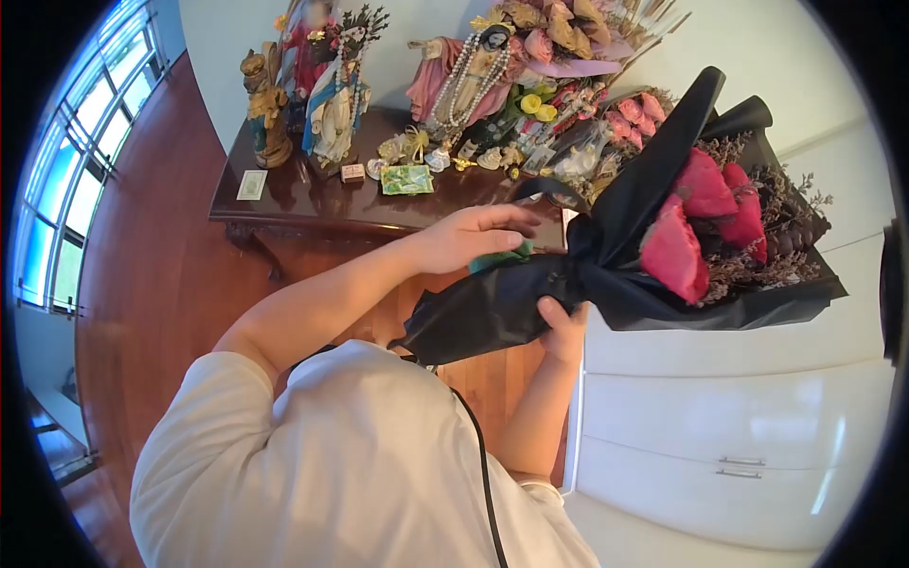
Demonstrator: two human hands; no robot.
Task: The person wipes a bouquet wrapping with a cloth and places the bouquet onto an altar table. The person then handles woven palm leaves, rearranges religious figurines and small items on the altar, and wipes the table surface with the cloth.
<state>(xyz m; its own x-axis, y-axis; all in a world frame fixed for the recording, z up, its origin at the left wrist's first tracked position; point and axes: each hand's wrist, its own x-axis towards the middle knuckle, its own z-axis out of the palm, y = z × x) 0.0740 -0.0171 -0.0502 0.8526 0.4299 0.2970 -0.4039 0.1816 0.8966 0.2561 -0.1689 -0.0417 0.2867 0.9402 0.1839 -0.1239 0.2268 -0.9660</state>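
Observation:
A large bouquet in black wrapping point(620, 248), with deep pink flowers point(703, 204) and small dried sprigs at its right end, lies across the front of my body. My right hand point(562, 327) grips its narrow wrapped part from below, thumb on the near side and other fingers mostly hidden. Above the black wrap, my left hand point(483, 237) holds a green cloth point(500, 256), partly covered by the hand and the wrap. A black loop of ribbon or wrap point(551, 189) shows just past my left fingertips.
Behind the bouquet, a dark wooden table point(294, 204) bears religious statues point(338, 109), beads, dried flowers, a green packet point(407, 180), a small box point(352, 173) and a card point(252, 185). White cabinets point(701, 407) stand at right. Wooden floor and a barred window lie at left.

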